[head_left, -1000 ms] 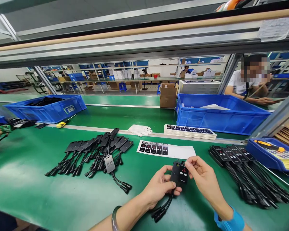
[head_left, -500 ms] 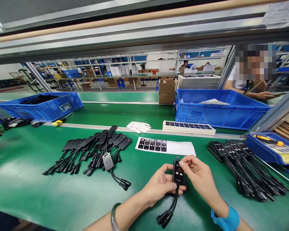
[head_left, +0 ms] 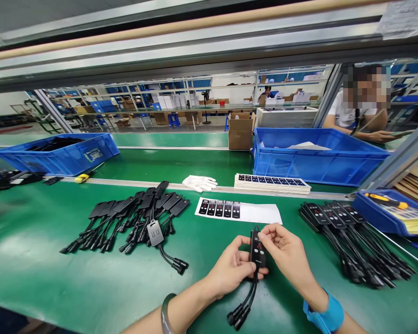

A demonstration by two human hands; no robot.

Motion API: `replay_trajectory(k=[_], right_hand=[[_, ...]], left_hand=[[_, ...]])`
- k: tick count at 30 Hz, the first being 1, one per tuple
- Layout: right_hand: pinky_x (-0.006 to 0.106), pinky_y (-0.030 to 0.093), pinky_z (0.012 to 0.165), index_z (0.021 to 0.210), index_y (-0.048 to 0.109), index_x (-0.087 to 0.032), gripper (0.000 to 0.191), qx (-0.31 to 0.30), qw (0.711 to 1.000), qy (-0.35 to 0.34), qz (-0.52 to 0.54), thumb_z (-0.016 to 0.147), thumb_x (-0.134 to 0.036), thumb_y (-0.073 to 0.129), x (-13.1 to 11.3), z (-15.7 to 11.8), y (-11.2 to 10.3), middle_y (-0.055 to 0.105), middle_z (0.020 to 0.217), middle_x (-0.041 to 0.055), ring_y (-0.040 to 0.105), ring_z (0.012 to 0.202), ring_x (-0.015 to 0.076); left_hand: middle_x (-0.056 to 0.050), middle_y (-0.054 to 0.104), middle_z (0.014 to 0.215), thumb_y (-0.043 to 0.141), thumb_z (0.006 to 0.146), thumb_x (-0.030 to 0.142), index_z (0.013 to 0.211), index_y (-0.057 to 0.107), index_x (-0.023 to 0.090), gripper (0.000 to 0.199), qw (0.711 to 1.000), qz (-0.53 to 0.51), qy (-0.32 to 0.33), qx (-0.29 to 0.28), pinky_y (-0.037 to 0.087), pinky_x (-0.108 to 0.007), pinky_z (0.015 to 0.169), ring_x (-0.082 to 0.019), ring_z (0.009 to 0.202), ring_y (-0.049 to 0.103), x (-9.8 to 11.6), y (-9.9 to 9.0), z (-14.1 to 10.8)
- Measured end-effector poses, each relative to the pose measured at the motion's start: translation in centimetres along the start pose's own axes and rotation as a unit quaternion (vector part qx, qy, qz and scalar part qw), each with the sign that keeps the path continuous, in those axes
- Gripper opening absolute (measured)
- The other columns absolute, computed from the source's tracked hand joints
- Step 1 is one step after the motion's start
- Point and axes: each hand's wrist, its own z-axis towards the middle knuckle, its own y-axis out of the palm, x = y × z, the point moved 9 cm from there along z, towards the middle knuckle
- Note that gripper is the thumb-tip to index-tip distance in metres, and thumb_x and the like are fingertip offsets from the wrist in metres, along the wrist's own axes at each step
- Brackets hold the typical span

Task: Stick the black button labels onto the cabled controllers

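Observation:
My left hand (head_left: 230, 268) is wrapped round a small black controller (head_left: 258, 260) with a hanging loop at its top. Its short cables (head_left: 244, 304) hang toward me and end in black connectors. A black label with red marks and white buttons covers the controller's face. My right hand (head_left: 286, 250) is closed in a pinch at the label's upper right edge, thumb on the front. Behind them lies a white sticker sheet (head_left: 259, 213) with several black labels on its left part. To the left is a pile of controllers (head_left: 148, 202); labelled controllers (head_left: 334, 218) lie to the right.
Blue bins stand at the back left (head_left: 66, 150) and back right (head_left: 316, 157). A white glove (head_left: 199, 183), a stack of label sheets (head_left: 271, 184) and a yellow-handled tool (head_left: 81, 177) lie along the rail. A small blue tray (head_left: 379, 215) sits at right. Another person sits beyond.
Both hands keep nearly the same hold on the controller. The view has shifted very slightly; the piles and sheet look unchanged.

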Motion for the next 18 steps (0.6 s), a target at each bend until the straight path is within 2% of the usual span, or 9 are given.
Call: replay_trajectory(k=[12, 14, 18], right_hand=[[0.024, 0.042, 0.053, 0.072, 0.055, -0.019, 0.022, 0.003, 1.0, 0.015, -0.019, 0.079, -0.039, 0.06, 0.5, 0.1, -0.1, 0.056, 0.066, 0.0002, 0.052, 0.058, 0.0139], [0.024, 0.041, 0.05, 0.082, 0.056, -0.019, 0.021, 0.005, 1.0, 0.016, -0.02, 0.078, -0.04, 0.061, 0.7, 0.1, -0.2, 0.054, 0.063, -0.0018, 0.05, 0.055, 0.0132], [0.023, 0.037, 0.046, 0.108, 0.05, -0.02, 0.04, 0.0, 0.999, 0.021, -0.042, 0.078, -0.043, 0.062, 1.4, 0.4, -0.4, 0.045, 0.057, -0.0068, 0.046, 0.05, 0.013]], left_hand=[[-0.008, 0.067, 0.08, 0.07, 0.068, 0.024, 0.1, 0.039, 0.017, 0.045, 1.0, 0.011, 0.013, -0.007, 0.051, -0.031, 0.072, -0.021, 0.079, 0.067, 0.0, 0.2, 0.1], [-0.007, 0.067, 0.08, 0.071, 0.068, 0.024, 0.099, 0.039, 0.017, 0.045, 1.0, 0.005, 0.008, -0.004, 0.051, -0.031, 0.072, -0.021, 0.078, 0.067, -0.1, 0.2, 0.1], [-0.007, 0.066, 0.081, 0.071, 0.066, 0.023, 0.097, 0.039, 0.018, 0.045, 1.0, -0.006, -0.003, 0.003, 0.051, -0.032, 0.071, -0.022, 0.077, 0.067, 0.1, 0.1, 0.0]])
